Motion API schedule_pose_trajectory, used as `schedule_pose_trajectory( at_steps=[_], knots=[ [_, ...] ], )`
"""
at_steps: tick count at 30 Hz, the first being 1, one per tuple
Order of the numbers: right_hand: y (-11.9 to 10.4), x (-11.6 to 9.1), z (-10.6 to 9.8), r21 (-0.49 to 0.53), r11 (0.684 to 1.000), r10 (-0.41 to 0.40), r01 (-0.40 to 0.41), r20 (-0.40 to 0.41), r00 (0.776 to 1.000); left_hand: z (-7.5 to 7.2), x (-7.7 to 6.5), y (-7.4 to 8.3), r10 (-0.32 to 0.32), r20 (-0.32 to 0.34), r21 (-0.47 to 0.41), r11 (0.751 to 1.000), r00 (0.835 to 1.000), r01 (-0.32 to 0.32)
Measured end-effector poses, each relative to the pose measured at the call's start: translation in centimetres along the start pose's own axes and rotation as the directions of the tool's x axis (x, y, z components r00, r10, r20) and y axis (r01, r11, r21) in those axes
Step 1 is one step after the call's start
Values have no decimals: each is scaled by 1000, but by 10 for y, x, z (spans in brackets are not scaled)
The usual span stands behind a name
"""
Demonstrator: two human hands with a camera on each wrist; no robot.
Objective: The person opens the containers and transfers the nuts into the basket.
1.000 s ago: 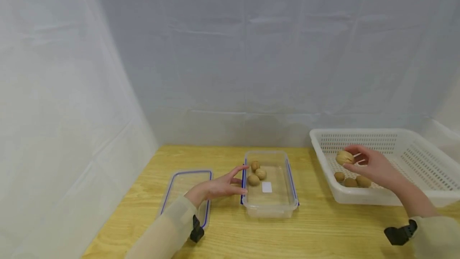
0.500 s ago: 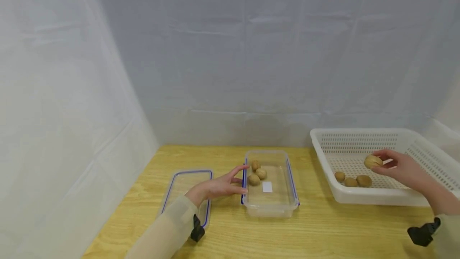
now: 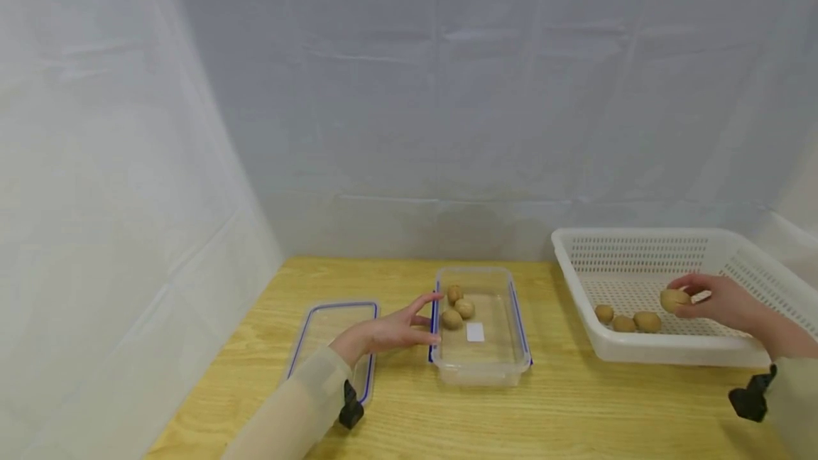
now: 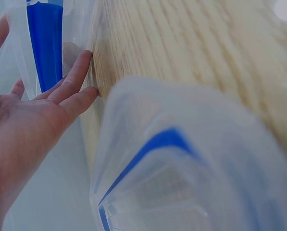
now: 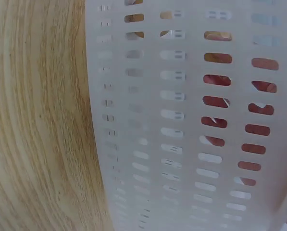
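Note:
My right hand pinches a walnut between thumb and fingertips, low inside the white basket. Three other walnuts lie in the basket's near left corner. In the right wrist view the hand shows only through slots in the basket wall. My left hand, fingers spread and fairly straight, rests against the left side of a clear plastic box. Three walnuts sit in that box. The left wrist view shows the left hand's fingers touching the box near its blue latch.
A clear lid with a blue seal lies left of the box, partly under my left forearm. Box, lid and basket stand on a wooden table. White sheeting hangs behind and at the left.
My right hand has carried the walnut rightward across the basket and then lowered it. The left hand and the box have stayed in place.

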State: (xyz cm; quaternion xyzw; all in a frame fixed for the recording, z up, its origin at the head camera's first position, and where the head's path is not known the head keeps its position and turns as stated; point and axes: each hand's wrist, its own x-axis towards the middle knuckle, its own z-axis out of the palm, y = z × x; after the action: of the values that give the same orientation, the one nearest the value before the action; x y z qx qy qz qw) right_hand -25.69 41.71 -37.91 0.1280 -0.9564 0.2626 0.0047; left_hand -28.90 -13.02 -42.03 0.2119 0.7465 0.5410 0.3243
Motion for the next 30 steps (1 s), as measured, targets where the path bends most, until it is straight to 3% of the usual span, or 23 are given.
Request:
schedule_pose_trajectory(
  at_steps=[5, 16, 30],
  knots=[
    [7, 6, 1, -52, 999, 5, -2, 58, 998, -1, -1, 0, 4, 4, -3, 1000, 1000, -4],
    [15, 15, 0, 10, 997, 78, -82, 214, 974, -1, 0, -2, 7, -3, 3, 1000, 1000, -7],
    [14, 14, 4, 17, 996, 81, -87, 216, 973, -1, 0, -1, 7, -6, 11, 1000, 1000, -7]
  ],
)
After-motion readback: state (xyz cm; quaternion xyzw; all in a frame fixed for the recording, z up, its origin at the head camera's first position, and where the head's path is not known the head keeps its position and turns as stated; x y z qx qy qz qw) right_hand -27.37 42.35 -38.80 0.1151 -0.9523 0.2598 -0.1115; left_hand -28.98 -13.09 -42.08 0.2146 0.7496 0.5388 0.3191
